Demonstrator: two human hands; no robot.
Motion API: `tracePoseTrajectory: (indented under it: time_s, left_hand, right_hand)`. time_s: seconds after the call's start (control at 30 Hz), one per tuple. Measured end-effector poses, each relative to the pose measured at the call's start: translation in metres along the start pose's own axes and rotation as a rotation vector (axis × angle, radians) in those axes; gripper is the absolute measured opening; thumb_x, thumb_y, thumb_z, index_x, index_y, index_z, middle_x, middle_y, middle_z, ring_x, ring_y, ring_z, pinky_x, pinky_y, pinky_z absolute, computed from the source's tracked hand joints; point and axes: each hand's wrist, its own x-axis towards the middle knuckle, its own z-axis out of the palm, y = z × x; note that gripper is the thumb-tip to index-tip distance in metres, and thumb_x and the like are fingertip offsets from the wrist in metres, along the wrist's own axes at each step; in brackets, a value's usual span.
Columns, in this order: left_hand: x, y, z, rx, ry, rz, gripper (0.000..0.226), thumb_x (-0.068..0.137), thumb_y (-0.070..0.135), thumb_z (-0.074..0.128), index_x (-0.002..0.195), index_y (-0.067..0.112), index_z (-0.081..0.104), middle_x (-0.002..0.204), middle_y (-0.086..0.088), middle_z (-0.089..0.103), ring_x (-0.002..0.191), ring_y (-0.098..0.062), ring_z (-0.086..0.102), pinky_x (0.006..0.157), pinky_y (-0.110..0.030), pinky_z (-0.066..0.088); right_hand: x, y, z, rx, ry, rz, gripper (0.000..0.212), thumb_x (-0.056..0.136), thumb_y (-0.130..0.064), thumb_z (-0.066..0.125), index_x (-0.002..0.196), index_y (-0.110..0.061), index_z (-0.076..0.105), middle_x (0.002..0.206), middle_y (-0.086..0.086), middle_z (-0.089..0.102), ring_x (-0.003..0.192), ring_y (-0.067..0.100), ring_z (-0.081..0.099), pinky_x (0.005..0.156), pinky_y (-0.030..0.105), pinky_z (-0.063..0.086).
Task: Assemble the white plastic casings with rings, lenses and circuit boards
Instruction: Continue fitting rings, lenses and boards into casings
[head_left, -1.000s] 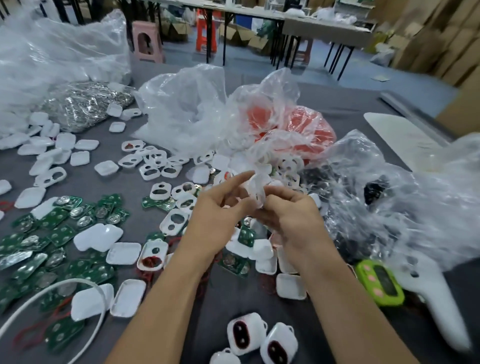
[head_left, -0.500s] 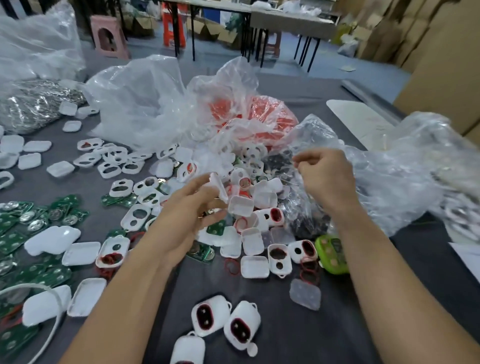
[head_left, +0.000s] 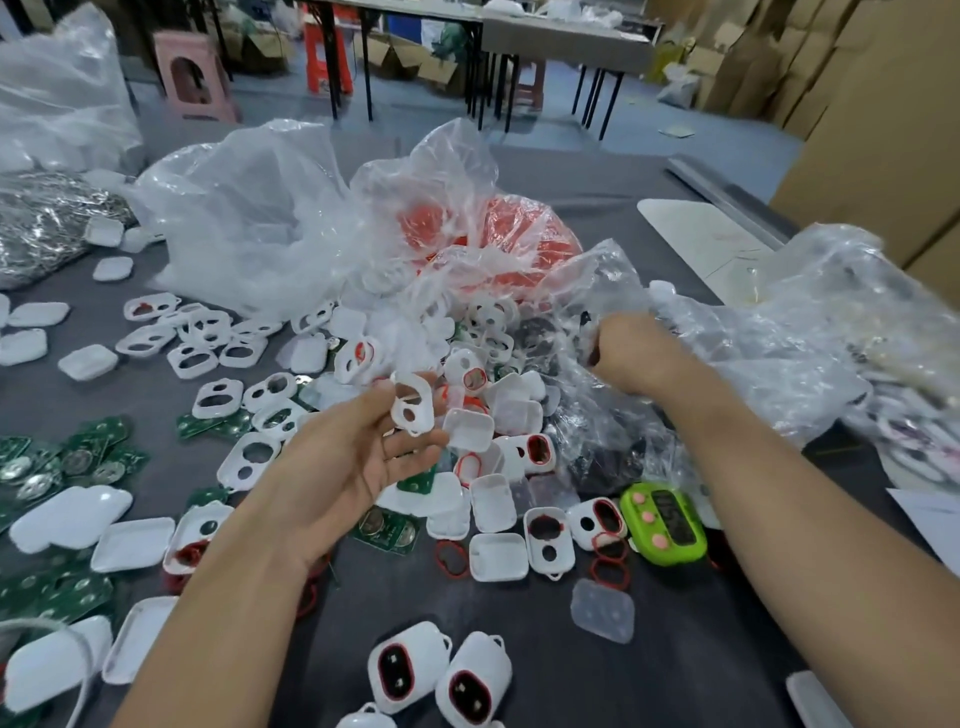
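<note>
My left hand (head_left: 358, 457) is palm up over the pile and pinches a white casing front (head_left: 413, 405) with two holes between thumb and fingertips. My right hand (head_left: 631, 358) reaches into a clear plastic bag (head_left: 753, 353) of dark lenses, fingers curled and hidden in the plastic. White casing shells (head_left: 498, 556), red rings (head_left: 451, 558) and green circuit boards (head_left: 78, 462) are strewn over the grey table. Two assembled casings (head_left: 408, 667) with red-rimmed dark windows lie near the front edge.
A bag of red rings (head_left: 498, 234) and an empty clear bag (head_left: 249, 218) sit behind the pile. A green timer (head_left: 665, 522) lies right of the casings. A silvery bag (head_left: 41, 223) is far left; a white sheet (head_left: 696, 239) is far right.
My right hand left the casing and moved right into the lens bag. My left hand kept the casing front and opened palm up. The camera turned slightly right.
</note>
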Motion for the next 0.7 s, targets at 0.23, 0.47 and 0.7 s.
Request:
tracePoseTrajectory:
  time_s: [0.23, 0.47, 0.7]
  left_hand:
    - [-0.002, 0.002, 0.005, 0.015, 0.024, -0.003, 0.042, 0.086, 0.028, 0.06, 0.118, 0.004, 0.071, 0.104, -0.017, 0.075, 0.077, -0.024, 0.075, 0.063, -0.029, 0.062]
    - [-0.005, 0.001, 0.009, 0.049, 0.039, -0.001, 0.032, 0.085, 0.03, 0.063, 0.101, 0.011, 0.082, 0.108, -0.017, 0.075, 0.077, -0.023, 0.075, 0.063, -0.029, 0.062]
    - [-0.005, 0.002, 0.01, 0.06, 0.053, -0.012, 0.037, 0.104, 0.023, 0.049, 0.094, 0.014, 0.084, 0.099, -0.014, 0.076, 0.074, -0.022, 0.075, 0.062, -0.028, 0.062]
  right_hand:
    - [-0.006, 0.027, -0.02, 0.326, -0.047, 0.123, 0.025, 0.085, 0.006, 0.067, 0.086, -0.015, 0.079, 0.083, 0.007, 0.077, 0.075, 0.024, 0.073, 0.072, 0.037, 0.063]
    - [-0.006, 0.014, -0.011, -0.089, -0.127, 0.087, 0.012, 0.086, 0.002, 0.058, 0.083, -0.007, 0.066, 0.086, 0.01, 0.064, 0.071, 0.02, 0.058, 0.068, 0.033, 0.049]
    - [-0.011, 0.008, -0.007, -0.023, -0.209, -0.074, 0.022, 0.088, 0.001, 0.056, 0.092, -0.018, 0.066, 0.095, 0.007, 0.07, 0.085, 0.024, 0.064, 0.075, 0.032, 0.052]
